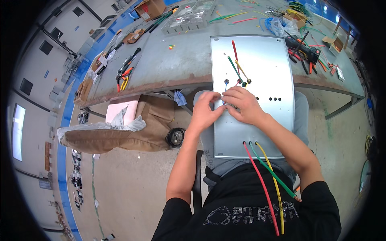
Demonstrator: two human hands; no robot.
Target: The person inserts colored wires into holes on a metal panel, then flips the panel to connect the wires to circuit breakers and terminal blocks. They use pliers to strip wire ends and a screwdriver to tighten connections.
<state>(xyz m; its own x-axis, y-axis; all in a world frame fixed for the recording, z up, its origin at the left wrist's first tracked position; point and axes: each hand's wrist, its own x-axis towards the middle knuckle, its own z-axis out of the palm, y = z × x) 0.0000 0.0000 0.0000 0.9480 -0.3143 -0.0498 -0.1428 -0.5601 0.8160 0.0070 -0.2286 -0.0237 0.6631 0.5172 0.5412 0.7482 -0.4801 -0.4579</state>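
A silver metal panel [275, 126] lies across my lap, its far part leaning on the table edge. A thin blue wire [226, 86] comes out of a round hole in it. My left hand [206, 111] and my right hand [244, 105] meet over the panel, with fingertips pinched together on this wire; its tip is hidden between them. Just beyond my hands, a red wire [235, 52], a green wire [234, 66] and a yellow wire [242, 70] stand up from other holes. Thicker red [259, 180], green [273, 172] and yellow [276, 193] cables leave the near end toward me.
The grey worktable [177, 64] spans the far side. Pliers [125, 72] and a parts organizer [189, 18] lie on its left part. A black power tool [303, 50] lies among hand tools on the right. A brown cloth [157, 114] and a black cable coil [175, 137] are at left.
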